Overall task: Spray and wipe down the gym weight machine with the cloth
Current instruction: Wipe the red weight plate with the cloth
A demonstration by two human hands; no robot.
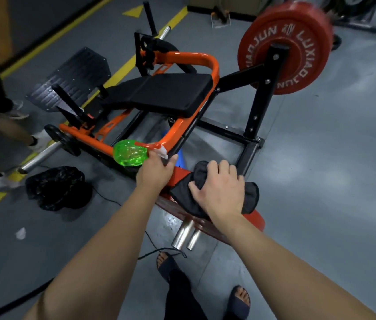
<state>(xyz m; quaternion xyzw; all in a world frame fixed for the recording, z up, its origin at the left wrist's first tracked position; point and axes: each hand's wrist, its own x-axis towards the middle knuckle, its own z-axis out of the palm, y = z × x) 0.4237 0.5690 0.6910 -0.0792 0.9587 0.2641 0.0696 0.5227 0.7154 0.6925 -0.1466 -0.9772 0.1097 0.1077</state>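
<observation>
The weight machine has an orange frame [210,63], a black seat pad [166,91] and black arms. A red weight plate [302,49] is loaded at the upper right. Another red plate [255,219] sits just below my hands. My left hand [155,169] grips a green spray bottle [129,153] with an orange and white trigger head, held sideways by the near corner of the orange frame. My right hand [219,185] holds a dark cloth [249,197] bunched under its curled fingers and presses it onto the near red plate.
A black plastic bag [57,188] and a cable [150,239] lie on the grey floor at the left. Another person's legs [14,132] stand at the left by the yellow floor lines. Chrome pegs [184,234] stick out near my sandalled feet [240,301].
</observation>
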